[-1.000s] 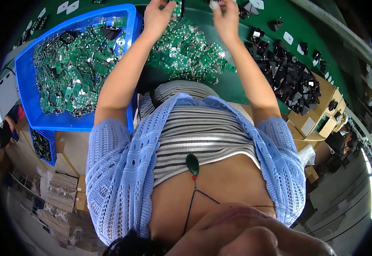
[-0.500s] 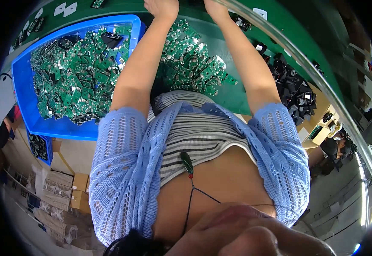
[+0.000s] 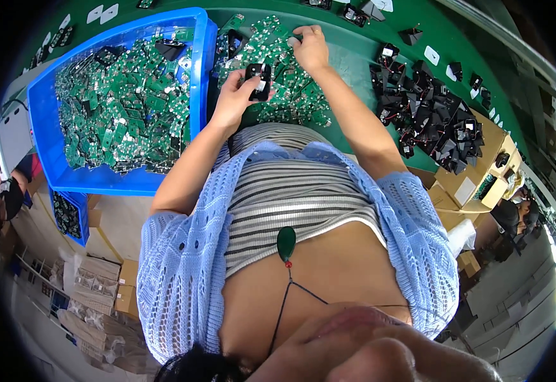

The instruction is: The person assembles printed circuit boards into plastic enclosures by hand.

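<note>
My left hand is closed round a black plastic housing with a hollow, shiny inside, thumb across its edge. My right hand is over the right edge of a loose heap of green circuit boards. Its fingers are curled toward the thumb, a pale patch shows at the thumb tip, and I cannot make out what lies between them. Another black housing rests at the heap's far left, beside the blue bin.
A blue bin full of green circuit boards stands on the left. Black housings are piled on the right, above a cardboard box. Across the far side runs a green surface with spaced-out black parts and white cards.
Both hands have come back toward me from the far edge. The left now shows a black housing in its grip, and the right is lower, over the circuit boards.
</note>
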Demonstrator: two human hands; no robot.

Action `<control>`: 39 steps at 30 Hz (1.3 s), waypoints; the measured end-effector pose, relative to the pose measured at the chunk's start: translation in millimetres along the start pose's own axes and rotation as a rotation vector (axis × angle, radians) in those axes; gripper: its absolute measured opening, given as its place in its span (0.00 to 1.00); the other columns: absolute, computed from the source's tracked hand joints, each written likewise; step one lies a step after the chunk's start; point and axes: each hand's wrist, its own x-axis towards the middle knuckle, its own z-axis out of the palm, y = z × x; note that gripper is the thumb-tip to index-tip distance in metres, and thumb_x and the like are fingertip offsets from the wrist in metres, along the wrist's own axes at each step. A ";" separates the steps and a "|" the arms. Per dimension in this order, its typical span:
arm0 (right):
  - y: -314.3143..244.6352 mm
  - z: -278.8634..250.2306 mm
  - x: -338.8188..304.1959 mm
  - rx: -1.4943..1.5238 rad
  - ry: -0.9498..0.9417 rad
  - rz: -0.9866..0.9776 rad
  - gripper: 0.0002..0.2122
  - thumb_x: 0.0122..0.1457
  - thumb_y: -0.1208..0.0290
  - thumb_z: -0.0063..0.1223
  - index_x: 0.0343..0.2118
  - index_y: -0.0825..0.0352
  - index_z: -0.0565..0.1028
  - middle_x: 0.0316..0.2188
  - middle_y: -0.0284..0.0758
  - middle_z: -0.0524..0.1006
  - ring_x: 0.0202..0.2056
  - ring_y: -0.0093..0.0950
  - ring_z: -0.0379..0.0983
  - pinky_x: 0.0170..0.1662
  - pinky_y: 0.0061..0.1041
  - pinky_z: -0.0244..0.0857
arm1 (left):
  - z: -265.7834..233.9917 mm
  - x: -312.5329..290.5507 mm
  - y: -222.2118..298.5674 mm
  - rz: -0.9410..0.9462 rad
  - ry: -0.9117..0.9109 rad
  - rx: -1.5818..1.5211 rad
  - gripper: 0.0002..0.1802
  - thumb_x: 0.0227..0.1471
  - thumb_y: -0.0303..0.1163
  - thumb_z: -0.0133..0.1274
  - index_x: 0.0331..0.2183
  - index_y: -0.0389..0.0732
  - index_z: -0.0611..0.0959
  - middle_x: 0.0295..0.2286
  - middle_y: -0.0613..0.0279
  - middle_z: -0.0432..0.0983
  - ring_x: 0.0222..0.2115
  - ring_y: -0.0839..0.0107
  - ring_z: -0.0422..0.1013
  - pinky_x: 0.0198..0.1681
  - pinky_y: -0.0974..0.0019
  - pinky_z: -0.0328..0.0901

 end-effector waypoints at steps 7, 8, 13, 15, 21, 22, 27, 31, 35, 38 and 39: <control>-1.0 -23.7 -21.8 0.218 -0.019 0.076 0.07 0.47 0.74 0.54 0.31 0.63 0.72 0.25 0.32 0.75 0.29 0.31 0.73 0.35 0.29 0.66 | -10.9 -9.5 -14.0 0.116 -0.043 0.247 0.14 0.54 0.30 0.45 0.41 0.33 0.71 0.34 0.53 0.75 0.34 0.63 0.73 0.37 0.66 0.69; -7.0 -35.5 -33.0 0.243 0.047 -0.008 0.06 0.47 0.77 0.54 0.30 0.65 0.73 0.27 0.34 0.76 0.29 0.25 0.72 0.35 0.22 0.66 | -8.3 -14.0 -9.3 0.110 -0.062 0.229 0.14 0.54 0.30 0.45 0.41 0.33 0.72 0.35 0.53 0.74 0.35 0.62 0.73 0.38 0.66 0.69; -44.1 -99.6 -88.0 0.324 0.177 -0.499 0.08 0.45 0.84 0.50 0.29 0.65 0.74 0.29 0.36 0.75 0.33 0.33 0.71 0.36 0.28 0.66 | 12.1 -38.6 26.9 -0.100 -0.321 -0.291 0.16 0.56 0.31 0.42 0.44 0.32 0.68 0.42 0.44 0.69 0.34 0.59 0.73 0.39 0.65 0.70; -52.3 -115.7 -105.0 0.310 0.209 -0.674 0.09 0.44 0.85 0.50 0.29 0.65 0.74 0.29 0.36 0.75 0.34 0.34 0.71 0.37 0.29 0.66 | 11.4 -40.4 30.2 -0.103 -0.567 -0.328 0.17 0.56 0.31 0.40 0.46 0.32 0.67 0.43 0.41 0.67 0.34 0.59 0.73 0.38 0.65 0.70; -55.2 -133.5 -127.1 0.315 0.191 -0.704 0.13 0.39 0.89 0.47 0.29 0.66 0.75 0.30 0.36 0.75 0.35 0.35 0.71 0.39 0.30 0.65 | 9.1 -61.4 29.0 -0.123 -0.678 -0.341 0.18 0.54 0.30 0.44 0.47 0.36 0.67 0.43 0.45 0.69 0.30 0.61 0.74 0.34 0.65 0.70; -57.4 -134.5 -131.0 0.314 0.195 -0.696 0.14 0.38 0.90 0.46 0.28 0.67 0.75 0.30 0.36 0.75 0.35 0.35 0.71 0.40 0.30 0.65 | 7.7 -61.5 30.2 -0.136 -0.708 -0.334 0.19 0.54 0.30 0.43 0.47 0.36 0.66 0.43 0.44 0.69 0.30 0.61 0.74 0.34 0.65 0.70; -69.2 -130.1 -145.8 0.396 0.089 -0.645 0.09 0.43 0.87 0.48 0.28 0.68 0.75 0.31 0.36 0.75 0.37 0.34 0.71 0.41 0.29 0.64 | -4.0 -58.2 24.9 -0.258 -0.777 -0.245 0.21 0.54 0.33 0.45 0.46 0.30 0.68 0.38 0.46 0.72 0.26 0.61 0.74 0.29 0.69 0.71; -74.7 -111.7 -155.2 0.680 -0.006 -0.276 0.06 0.53 0.80 0.48 0.34 0.67 0.74 0.37 0.35 0.74 0.41 0.29 0.69 0.43 0.26 0.64 | -10.6 -57.5 15.1 -0.325 -0.688 -0.228 0.19 0.54 0.32 0.46 0.44 0.30 0.70 0.34 0.49 0.73 0.28 0.61 0.74 0.31 0.68 0.71; -85.2 -109.6 -160.8 0.913 -0.061 0.109 0.11 0.60 0.70 0.44 0.43 0.68 0.69 0.44 0.36 0.69 0.42 0.23 0.67 0.41 0.23 0.65 | -3.9 -52.0 15.3 -0.199 -0.608 -0.159 0.20 0.52 0.31 0.47 0.45 0.30 0.71 0.32 0.54 0.74 0.31 0.65 0.72 0.38 0.66 0.67; -80.3 -99.2 -159.4 1.060 -0.210 0.261 0.12 0.61 0.68 0.39 0.44 0.69 0.68 0.38 0.36 0.72 0.37 0.25 0.70 0.39 0.23 0.67 | 0.7 -48.7 20.6 -0.093 -0.474 0.032 0.16 0.49 0.33 0.53 0.40 0.36 0.77 0.31 0.62 0.75 0.30 0.73 0.72 0.35 0.70 0.67; -79.2 -98.7 -158.8 1.093 -0.335 0.304 0.11 0.61 0.69 0.39 0.43 0.69 0.68 0.36 0.35 0.73 0.35 0.24 0.71 0.38 0.23 0.67 | 3.8 -52.7 26.0 -0.094 -0.425 0.115 0.15 0.49 0.33 0.53 0.39 0.37 0.77 0.32 0.65 0.75 0.31 0.77 0.70 0.37 0.73 0.64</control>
